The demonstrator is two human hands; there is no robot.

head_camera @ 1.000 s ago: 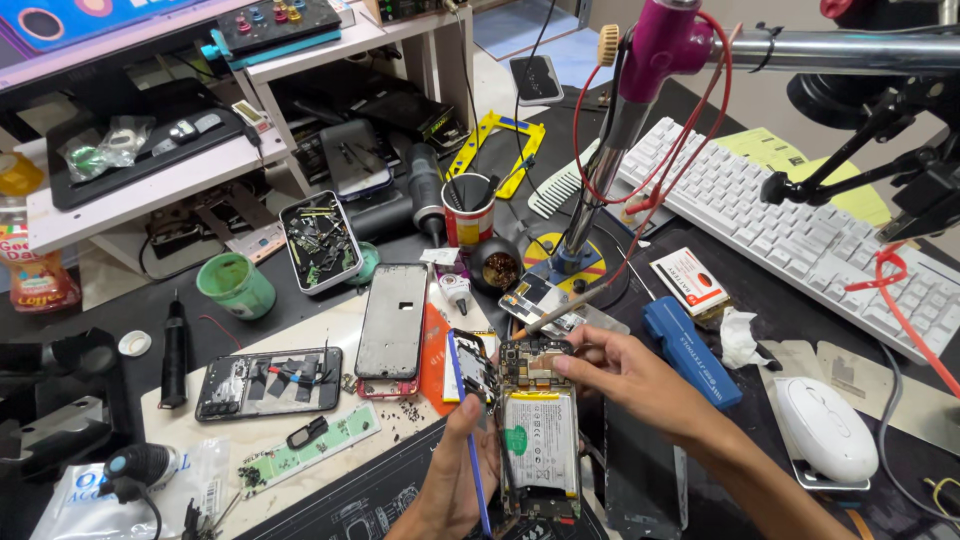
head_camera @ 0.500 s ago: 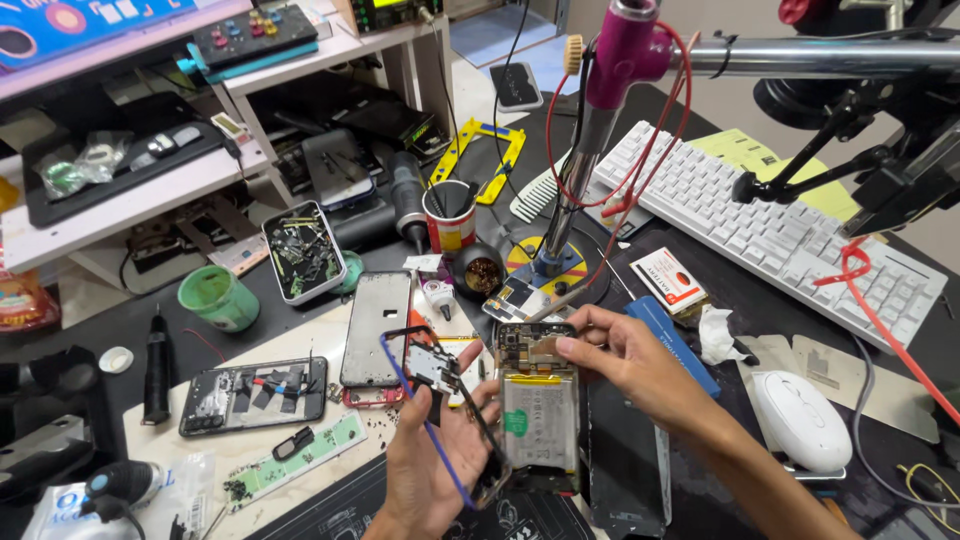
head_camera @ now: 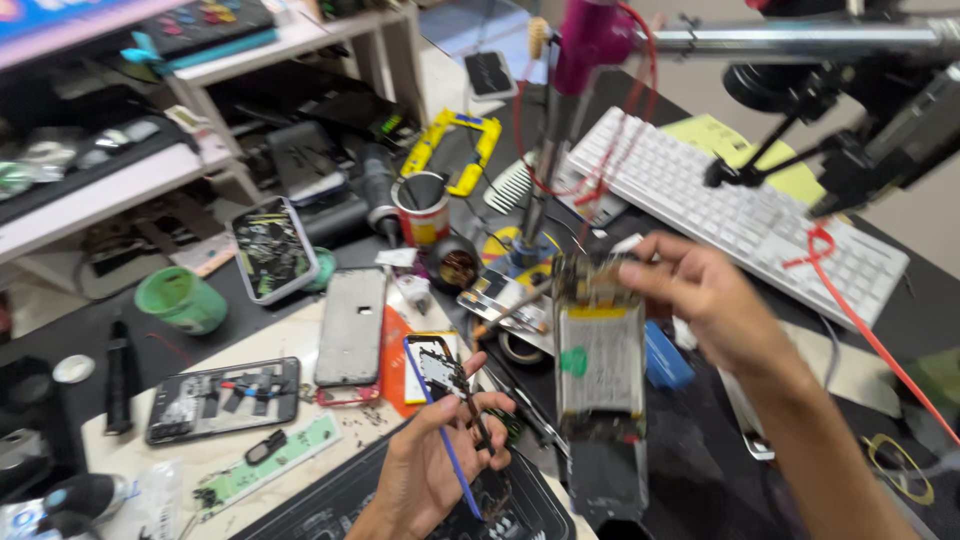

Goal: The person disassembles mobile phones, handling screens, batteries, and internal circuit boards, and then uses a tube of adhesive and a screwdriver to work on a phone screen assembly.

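Right hand (head_camera: 720, 305): you grip the opened phone (head_camera: 598, 375) by its top edge, raised above the counter (head_camera: 700, 470).
Left hand (head_camera: 435, 460): closed on blue-handled tweezers (head_camera: 440, 425).
Advice: steady the blurred phone before probing.

Opened phone (head_camera: 598, 370) right of phone frame (head_camera: 352, 326); keyboard (head_camera: 740, 215) behind.

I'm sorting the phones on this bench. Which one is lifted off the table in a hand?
The opened phone with its silver battery showing, held up by the right hand. The other opened phone and the grey phone back lie flat.
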